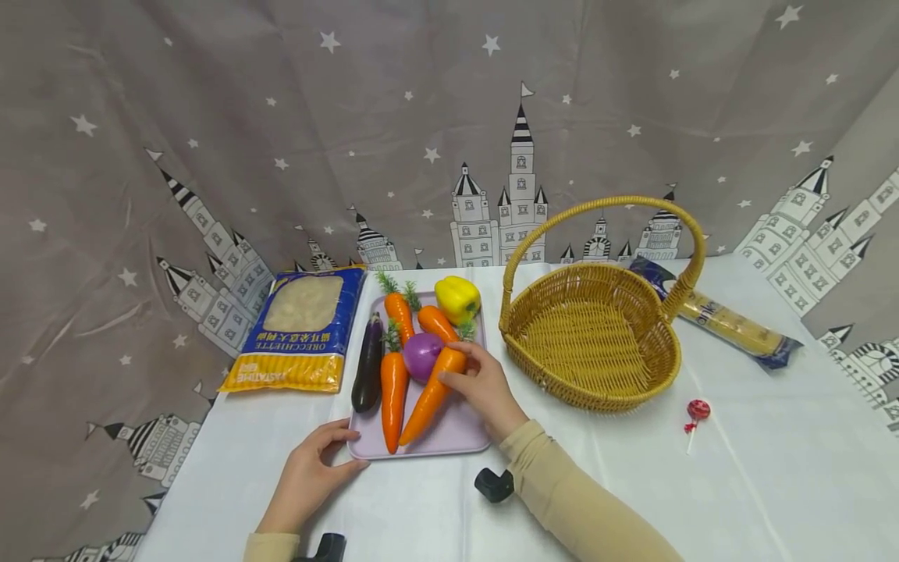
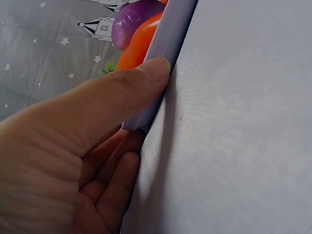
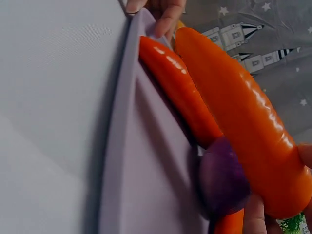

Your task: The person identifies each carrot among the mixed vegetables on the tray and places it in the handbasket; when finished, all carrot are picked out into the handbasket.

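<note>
My right hand (image 1: 485, 390) pinches a carrot (image 1: 433, 398) near its thick leafy end, over a lilac tray (image 1: 456, 437). In the right wrist view that carrot (image 3: 239, 122) is raised above the tray, its tip toward the left hand. My left hand (image 1: 312, 468) grips the tray's near left corner, the thumb (image 2: 156, 70) against its outer side. On the tray lie a purple round vegetable (image 1: 421, 355), an eggplant (image 1: 368, 367), a yellow bell pepper (image 1: 458, 299) and more carrots, one of them (image 1: 394, 402) beside the eggplant.
Left of the tray lies a blue and yellow orecchiette bag (image 1: 295, 332). A wicker basket (image 1: 597, 343) with a tall handle stands to the right. Behind it is a long pasta pack (image 1: 730, 320), and a red lollipop (image 1: 698, 411) lies nearer. A patterned grey curtain (image 1: 386, 117) hangs at the back.
</note>
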### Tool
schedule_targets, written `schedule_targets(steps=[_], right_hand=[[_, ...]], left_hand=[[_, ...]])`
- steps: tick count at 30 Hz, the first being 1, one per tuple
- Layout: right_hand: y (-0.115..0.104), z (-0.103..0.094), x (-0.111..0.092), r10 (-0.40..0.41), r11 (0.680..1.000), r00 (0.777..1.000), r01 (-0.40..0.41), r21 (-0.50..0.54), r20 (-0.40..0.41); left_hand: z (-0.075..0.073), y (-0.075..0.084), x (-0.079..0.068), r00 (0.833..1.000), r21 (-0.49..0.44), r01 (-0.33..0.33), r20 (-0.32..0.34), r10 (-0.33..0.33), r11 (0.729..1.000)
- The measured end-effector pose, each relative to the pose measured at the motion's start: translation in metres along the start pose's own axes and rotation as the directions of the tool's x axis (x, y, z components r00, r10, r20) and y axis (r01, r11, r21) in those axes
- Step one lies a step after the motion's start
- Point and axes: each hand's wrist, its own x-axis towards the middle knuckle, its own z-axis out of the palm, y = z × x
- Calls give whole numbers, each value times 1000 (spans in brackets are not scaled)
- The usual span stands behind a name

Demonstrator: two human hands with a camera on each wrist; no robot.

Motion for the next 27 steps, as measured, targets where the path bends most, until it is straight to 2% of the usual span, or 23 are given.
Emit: schedule_targets(steps=[3, 7, 12, 20, 27], right_hand=[[-5, -3, -1, -2, 1000, 1000, 2, 21, 6], [-1, -8, 4, -21, 998, 1000, 20, 58, 15], [0, -14, 5, -64, 997, 998, 63, 48, 27], [-31, -25, -13, -144, 986, 988, 139, 87, 62], [-58, -44, -27, -205, 972, 975, 194, 130, 81]], left_hand=[[-1, 1, -1, 1000, -2, 5, 8, -5, 1000], [-1, 0, 0, 1000, -1, 18, 19, -18, 1000], [-1, 1, 0, 1000, 15, 18, 21, -18, 1000], [-1, 2, 0, 1000, 9, 8, 17, -8, 1000], [-1, 0, 2, 1000, 15, 18, 22, -18, 1000]])
